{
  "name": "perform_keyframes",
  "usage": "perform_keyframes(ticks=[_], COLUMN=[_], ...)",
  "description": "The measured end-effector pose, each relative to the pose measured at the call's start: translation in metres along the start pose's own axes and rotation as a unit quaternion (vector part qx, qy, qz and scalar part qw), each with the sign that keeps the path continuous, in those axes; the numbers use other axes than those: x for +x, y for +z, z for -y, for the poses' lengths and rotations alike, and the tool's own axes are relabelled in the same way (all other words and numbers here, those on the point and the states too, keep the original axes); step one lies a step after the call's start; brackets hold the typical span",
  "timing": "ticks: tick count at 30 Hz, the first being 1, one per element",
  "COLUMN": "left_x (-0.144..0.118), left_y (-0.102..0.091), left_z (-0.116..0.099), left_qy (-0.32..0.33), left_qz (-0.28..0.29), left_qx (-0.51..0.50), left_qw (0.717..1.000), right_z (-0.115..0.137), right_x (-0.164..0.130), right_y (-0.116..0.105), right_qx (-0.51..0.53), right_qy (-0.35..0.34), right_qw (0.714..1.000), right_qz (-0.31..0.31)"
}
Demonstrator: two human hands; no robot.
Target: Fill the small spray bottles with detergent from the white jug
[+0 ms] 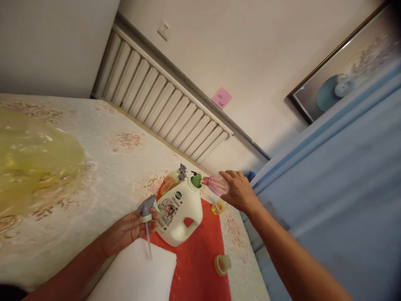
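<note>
A grey trigger spray head [148, 208] with a thin dip tube hanging down is held in the fingers of my left hand [128, 230]. My right hand [240, 190] grips a clear, pink-tinted bottle [216, 184], tipped on its side. The bottle's neck points left, at the mouth of a cream detergent jug [191, 205]; whether they touch I cannot tell. Inside the jug's mouth shows a green pouring spout [196, 180]. The jug stands on a red mat [200, 271], beside my left hand.
Behind the jug is a spray bottle [171, 182] with orange contents. A small yellow jar [218, 206] and a pale cap [222, 264] lie to the right. White folded sheets [134, 271] are in front. A large yellow, shiny clear-plastic thing [40, 159] occupies the left.
</note>
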State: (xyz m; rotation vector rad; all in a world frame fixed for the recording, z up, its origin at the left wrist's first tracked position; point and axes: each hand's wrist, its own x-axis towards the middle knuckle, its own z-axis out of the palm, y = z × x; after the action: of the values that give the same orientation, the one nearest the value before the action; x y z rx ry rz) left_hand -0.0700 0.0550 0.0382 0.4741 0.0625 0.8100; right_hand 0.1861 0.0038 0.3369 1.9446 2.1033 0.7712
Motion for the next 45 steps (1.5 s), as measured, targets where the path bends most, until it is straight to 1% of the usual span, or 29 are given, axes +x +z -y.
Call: perform_keyframes(ticks=[7, 13, 19, 23, 29, 34, 45], left_x=[0.002, 0.0, -0.001, 0.0, 0.003, 0.004, 0.005], left_y=[-0.01, -0.006, -0.005, -0.01, -0.018, -0.021, -0.012], left_z=[0.002, 0.001, 0.0, 0.002, 0.005, 0.007, 0.004], left_qy=[0.001, 0.001, 0.001, 0.0, -0.005, -0.007, -0.008], left_qz=[0.024, 0.013, 0.009, 0.02, 0.024, 0.028, 0.014], left_qx=[0.003, 0.017, 0.022, 0.013, 0.009, 0.012, 0.013], left_qw=[1.0, 1.0, 1.0, 1.0, 1.0, 1.0, 1.0], right_z=[-0.001, -0.001, 0.001, 0.002, 0.005, 0.007, 0.018], right_x=[0.002, 0.003, 0.005, 0.006, 0.008, 0.009, 0.014], right_y=[-0.002, -0.006, -0.009, -0.011, -0.015, -0.019, -0.028], right_qx=[-0.009, -0.028, -0.05, -0.064, -0.09, -0.109, -0.154], right_qy=[-0.002, -0.001, -0.016, -0.022, -0.04, -0.059, -0.092], right_qw=[1.0, 1.0, 0.999, 0.998, 0.995, 0.992, 0.983], right_qz=[0.006, 0.009, -0.001, 0.001, -0.013, -0.026, -0.032])
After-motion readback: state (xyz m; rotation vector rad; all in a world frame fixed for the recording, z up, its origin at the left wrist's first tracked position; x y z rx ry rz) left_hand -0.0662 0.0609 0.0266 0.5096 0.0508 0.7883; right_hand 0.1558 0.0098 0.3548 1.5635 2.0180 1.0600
